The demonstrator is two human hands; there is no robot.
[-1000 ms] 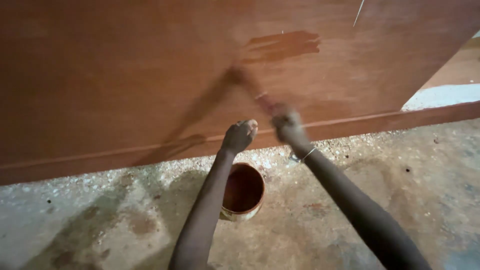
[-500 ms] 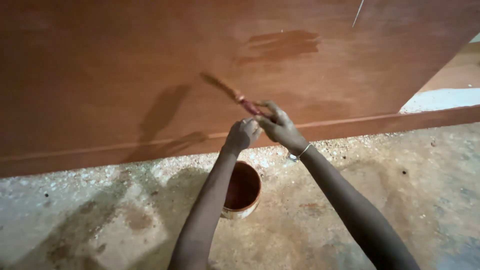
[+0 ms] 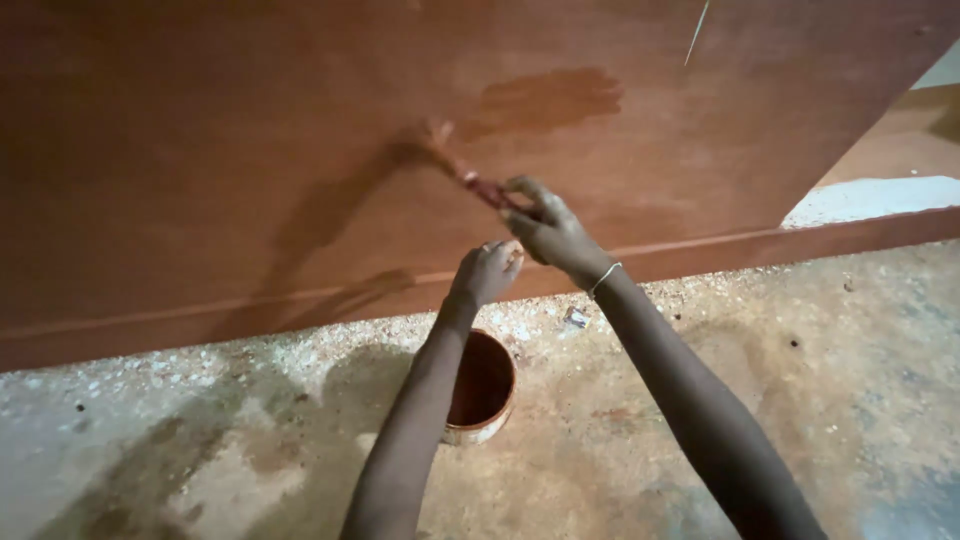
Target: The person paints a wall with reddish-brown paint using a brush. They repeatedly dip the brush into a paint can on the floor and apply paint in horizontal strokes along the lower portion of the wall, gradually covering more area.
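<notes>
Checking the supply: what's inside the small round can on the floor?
The can shows a reddish-brown coated inner wall, same colour as the wet patch on the wooden panel. The left forearm covers its left side, so the fill level cannot be seen.

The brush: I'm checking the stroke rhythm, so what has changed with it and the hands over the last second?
The brush, blurred near the board's bottom ledge a second ago, has swung up and left; its bristles now lie beside the dark wet patch. The right hand has kept hold of it and risen slightly. The left hand stays closed just below. The can and board are unmoved.
</notes>
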